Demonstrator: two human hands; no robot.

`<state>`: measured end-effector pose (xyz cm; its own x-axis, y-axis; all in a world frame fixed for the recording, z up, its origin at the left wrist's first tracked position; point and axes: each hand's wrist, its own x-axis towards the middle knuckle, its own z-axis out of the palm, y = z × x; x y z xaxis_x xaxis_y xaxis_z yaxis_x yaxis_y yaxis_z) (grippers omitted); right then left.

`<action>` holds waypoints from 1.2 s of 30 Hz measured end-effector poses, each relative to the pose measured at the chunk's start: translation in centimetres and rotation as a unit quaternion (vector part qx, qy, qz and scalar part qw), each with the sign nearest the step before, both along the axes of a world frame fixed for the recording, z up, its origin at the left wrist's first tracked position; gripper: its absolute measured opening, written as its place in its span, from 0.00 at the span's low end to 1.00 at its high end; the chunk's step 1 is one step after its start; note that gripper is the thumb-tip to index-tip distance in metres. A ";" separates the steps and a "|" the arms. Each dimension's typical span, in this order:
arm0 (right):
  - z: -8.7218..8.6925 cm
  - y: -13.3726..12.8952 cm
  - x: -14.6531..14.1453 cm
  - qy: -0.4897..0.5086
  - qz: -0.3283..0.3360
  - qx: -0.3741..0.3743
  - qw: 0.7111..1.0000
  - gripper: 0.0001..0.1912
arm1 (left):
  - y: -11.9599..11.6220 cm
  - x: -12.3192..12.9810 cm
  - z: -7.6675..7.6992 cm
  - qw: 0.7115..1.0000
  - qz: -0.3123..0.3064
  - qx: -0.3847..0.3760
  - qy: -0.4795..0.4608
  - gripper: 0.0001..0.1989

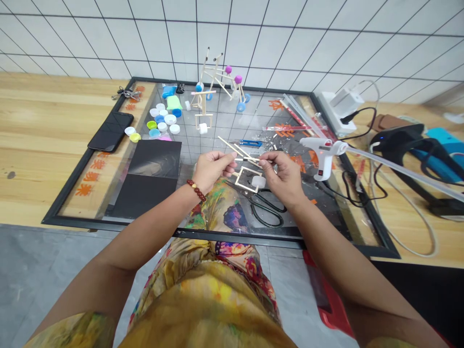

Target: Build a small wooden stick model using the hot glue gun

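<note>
My left hand (213, 170), with a beaded bracelet on its wrist, has its fingertips pinched on a thin wooden stick. Facing it, my right hand (283, 178) pinches the near ends of thin wooden sticks (227, 143) that point away to the upper left. The sticks cross between the two hands, and a dark tip shows there. Just below lies a small square stick frame (239, 182) with a white round cap (258, 181) at its right side. Black-handled scissors (267, 216) lie under the frame, close to my right hand.
A stick model (203, 104) stands at the back. Bottle caps (170, 119), black sheets (145, 193) and a phone (111, 131) are to the left. A blue cutter (251, 143) lies ahead. On the right are a white glue gun (324, 155), cables and a power strip (335, 113).
</note>
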<state>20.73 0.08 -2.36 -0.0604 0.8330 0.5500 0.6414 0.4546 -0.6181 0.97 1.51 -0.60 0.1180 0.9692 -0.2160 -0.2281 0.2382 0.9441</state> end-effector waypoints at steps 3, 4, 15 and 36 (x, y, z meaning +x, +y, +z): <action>0.1 -0.1 0.0 -0.006 0.010 0.000 1.000 0.07 | 0.0 0.0 0.1 1.000 0.001 -0.002 -0.004 0.16; 0.1 -0.2 0.0 -0.007 0.012 0.001 1.000 0.07 | 0.0 0.0 0.1 1.000 0.002 -0.003 -0.006 0.16; 0.2 -0.2 0.0 -0.009 0.024 0.006 1.000 0.06 | 0.1 -0.1 0.0 1.000 0.002 -0.001 -0.004 0.17; 0.0 -0.1 0.2 -0.006 0.008 0.027 1.000 0.05 | -0.1 0.1 0.4 1.000 0.008 -0.004 -0.001 0.14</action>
<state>20.94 0.03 -2.40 -0.0809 0.8013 0.5927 0.6409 0.4973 -0.5848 1.08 1.40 -0.22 0.1022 0.9693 -0.2235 -0.2334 0.2418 0.9418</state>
